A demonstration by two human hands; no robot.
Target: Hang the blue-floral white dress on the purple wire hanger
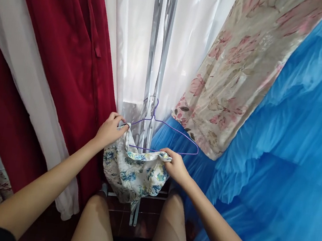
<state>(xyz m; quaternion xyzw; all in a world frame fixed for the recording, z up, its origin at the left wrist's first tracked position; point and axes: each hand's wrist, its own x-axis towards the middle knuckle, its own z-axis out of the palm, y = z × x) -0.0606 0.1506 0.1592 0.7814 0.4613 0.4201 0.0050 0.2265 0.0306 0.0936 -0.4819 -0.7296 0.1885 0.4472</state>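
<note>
My left hand (110, 129) is closed on the top edge of a small white garment with blue flowers (131, 174), at the left end of a thin purple wire hanger (174, 130). My right hand (175, 164) pinches the same garment's edge further right, just under the hanger's bottom bar. The cloth hangs down between both hands, above my bare knees. The hanger's hook points up beside a metal rack pole (158, 56).
Hanging clothes crowd in: a dark red dress (68, 51) and white fabric (23, 57) on the left, sheer white cloth (192, 29) behind the pole, a pink floral dress (240, 68) and a big blue tulle skirt (294, 155) on the right.
</note>
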